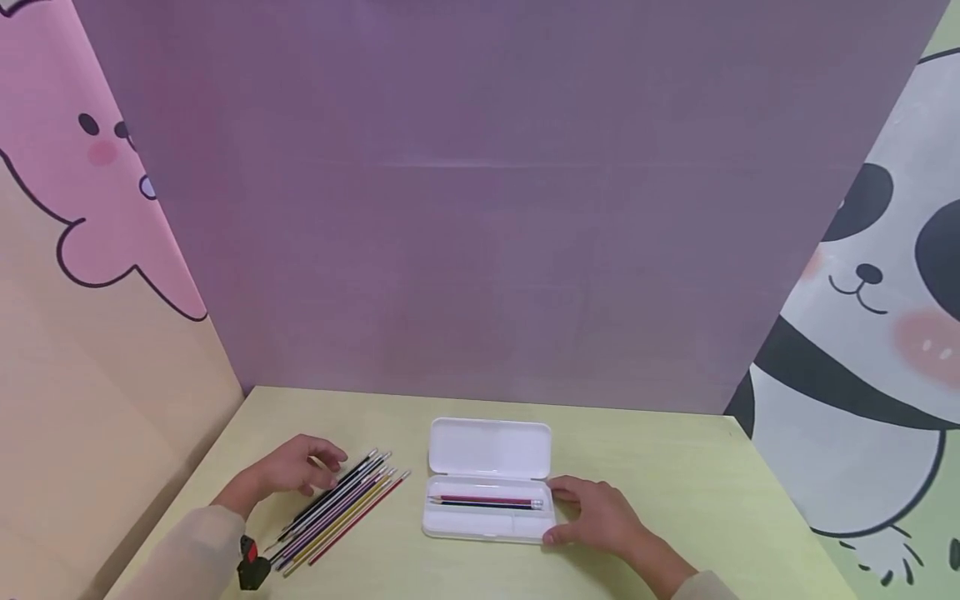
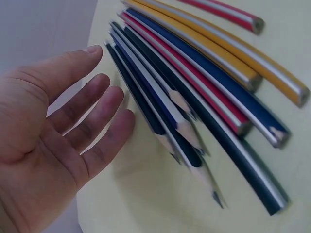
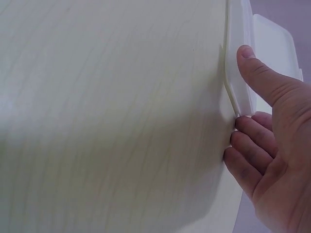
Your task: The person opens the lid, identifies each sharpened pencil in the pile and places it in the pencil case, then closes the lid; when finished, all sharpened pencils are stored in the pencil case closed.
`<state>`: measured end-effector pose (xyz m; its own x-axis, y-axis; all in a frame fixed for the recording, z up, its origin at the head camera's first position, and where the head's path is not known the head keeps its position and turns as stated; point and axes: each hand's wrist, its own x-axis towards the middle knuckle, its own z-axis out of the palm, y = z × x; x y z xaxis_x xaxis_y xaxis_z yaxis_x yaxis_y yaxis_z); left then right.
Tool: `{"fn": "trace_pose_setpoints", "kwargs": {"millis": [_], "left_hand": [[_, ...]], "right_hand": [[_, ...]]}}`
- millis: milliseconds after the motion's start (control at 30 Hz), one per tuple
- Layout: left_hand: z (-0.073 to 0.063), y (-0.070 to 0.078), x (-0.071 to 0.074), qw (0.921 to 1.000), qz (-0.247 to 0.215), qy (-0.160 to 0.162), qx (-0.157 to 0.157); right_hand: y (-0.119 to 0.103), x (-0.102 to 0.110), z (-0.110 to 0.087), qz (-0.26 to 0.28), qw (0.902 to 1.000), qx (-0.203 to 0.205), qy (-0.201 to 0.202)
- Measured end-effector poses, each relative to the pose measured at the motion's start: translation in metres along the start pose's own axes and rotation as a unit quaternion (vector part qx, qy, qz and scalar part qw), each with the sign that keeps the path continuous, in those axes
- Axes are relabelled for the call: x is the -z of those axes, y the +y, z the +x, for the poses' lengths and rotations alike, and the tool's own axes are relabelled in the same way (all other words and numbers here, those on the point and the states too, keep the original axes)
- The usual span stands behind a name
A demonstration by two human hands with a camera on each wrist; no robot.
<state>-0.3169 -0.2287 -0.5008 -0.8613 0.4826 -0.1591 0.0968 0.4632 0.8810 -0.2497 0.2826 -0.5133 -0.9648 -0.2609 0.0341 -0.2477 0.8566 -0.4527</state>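
Observation:
A white pencil case [image 1: 465, 525] lies with its lid [image 1: 490, 447] tipped back. Inside its rear compartment rest a red pencil and a dark one, side by side. My right hand [image 1: 600, 517] holds the case by its right end, thumb [image 3: 262, 75] at the front corner and fingers along the end wall. To the left, a fanned bunch of pencils [image 2: 194, 46] in dark, blue, red and yellow stripes lies on the table. Beside it hovers my left hand [image 1: 300, 465], fingers loosely spread and palm bare, fingertips close to the outermost dark pencils.
A small black object with a red mark [image 1: 253, 567] shows by the left sleeve, near the pencils' lower ends. The pale yellow table [image 1: 645, 467] ends at a purple backdrop [image 1: 487, 250]. Cartoon-printed panels stand on both sides.

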Motion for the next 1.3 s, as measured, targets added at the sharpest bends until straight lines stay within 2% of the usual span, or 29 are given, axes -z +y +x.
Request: {"fn": "trace_pose_setpoints", "kwargs": {"millis": [267, 500, 633, 1067, 1300], "left_hand": [[0.001, -0.016, -0.001, 0.9998, -0.018, 0.001, 0.002], [0.005, -0.019, -0.002, 0.9998, -0.012, 0.0, -0.018], [0.006, -0.019, -0.004, 0.9999, 0.002, 0.012, -0.011], [0.009, -0.015, -0.013, 0.9951, 0.068, 0.071, 0.009], [0.01, -0.014, -0.018, 0.9821, 0.153, 0.102, -0.04]], "right_hand": [[-0.003, 0.002, -0.001, 0.006, 1.0, 0.001, -0.001], [-0.004, 0.003, -0.001, 0.005, 1.0, 0.006, 0.001], [-0.004, 0.003, 0.0, 0.005, 1.0, 0.003, 0.0], [-0.002, 0.001, -0.001, 0.008, 0.9999, 0.006, 0.002], [0.001, 0.0, -0.001, 0.009, 0.9999, 0.007, 0.002]]}}
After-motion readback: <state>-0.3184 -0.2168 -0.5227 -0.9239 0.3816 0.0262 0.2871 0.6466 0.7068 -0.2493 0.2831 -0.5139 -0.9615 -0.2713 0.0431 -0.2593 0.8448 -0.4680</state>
